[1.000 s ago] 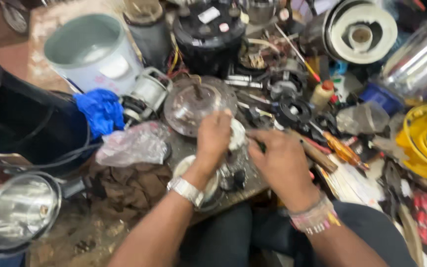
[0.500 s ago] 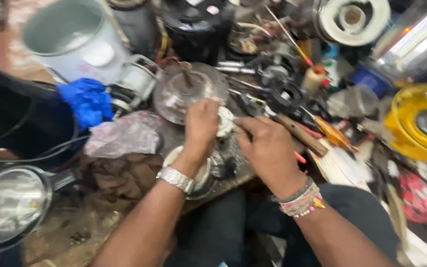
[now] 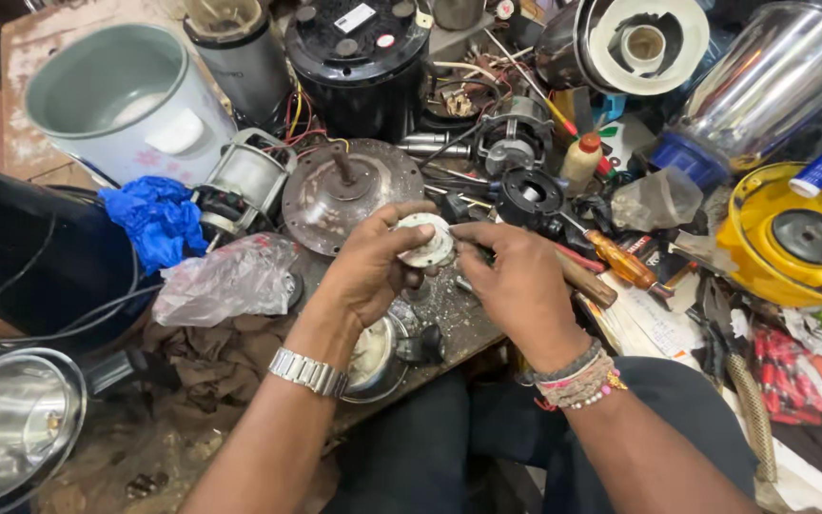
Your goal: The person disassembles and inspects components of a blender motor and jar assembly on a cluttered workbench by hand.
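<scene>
Over cluttered workbench (image 3: 97,447), left hand (image 3: 373,266) pinches white round part (image 3: 425,240); right hand (image 3: 520,286) closes on it.

1. Round part (image 3: 425,240) in left hand (image 3: 368,271): off-white, grey grime.
2. Wristwatch (image 3: 308,371): silver metal band.
3. Right hand (image 3: 520,290) wrist: beaded bracelets (image 3: 577,381), pink/white/yellow + dark.
4. Rag (image 3: 156,219): bright blue.
5. Cooker pot (image 3: 126,100): pale green inside, white outside w/ faint floral print.
6. Screwdriver handle (image 3: 625,262): orange, translucent.
7. Housing (image 3: 796,243) far right: yellow, grey centre.
8. Round plate (image 3: 349,190): rusty brown-grey.
9. Plastic bag (image 3: 225,281): clear w/ red specks.
</scene>
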